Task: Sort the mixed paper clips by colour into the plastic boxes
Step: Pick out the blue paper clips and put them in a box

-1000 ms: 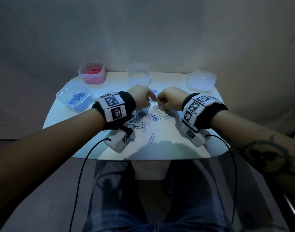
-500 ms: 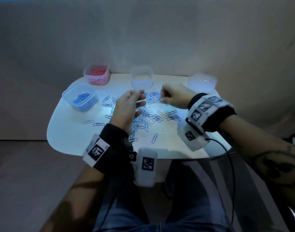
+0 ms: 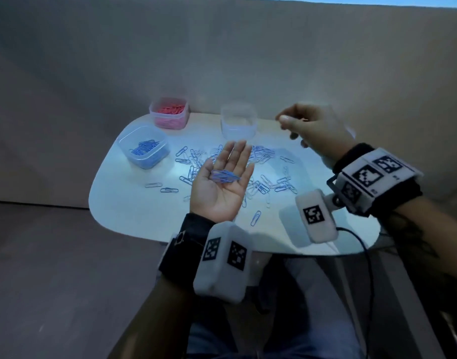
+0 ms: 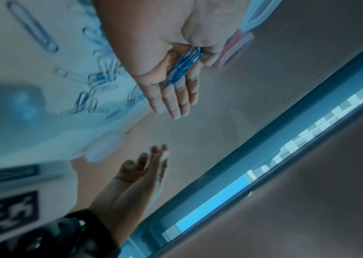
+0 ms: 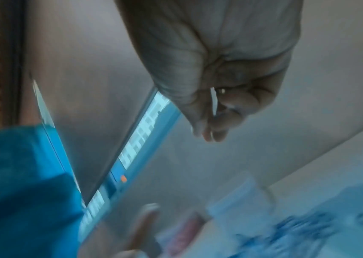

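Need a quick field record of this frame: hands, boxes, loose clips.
left hand: palm up, fingers straight, above the table
on left palm: blue clips, small bunch
right hand: raised near the clear box, thumb and fingertips pinched; held item not resolvable
blue box: holds blue clips
pink box: holds pink clips
far-right box: mostly hidden behind right hand
loose clips: scattered mid-table, blue and pale

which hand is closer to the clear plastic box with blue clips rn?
Left. The left hand lies palm-up over the white table, just right of the clear plastic box holding blue paper clips. The right hand is raised beyond the empty middle box.
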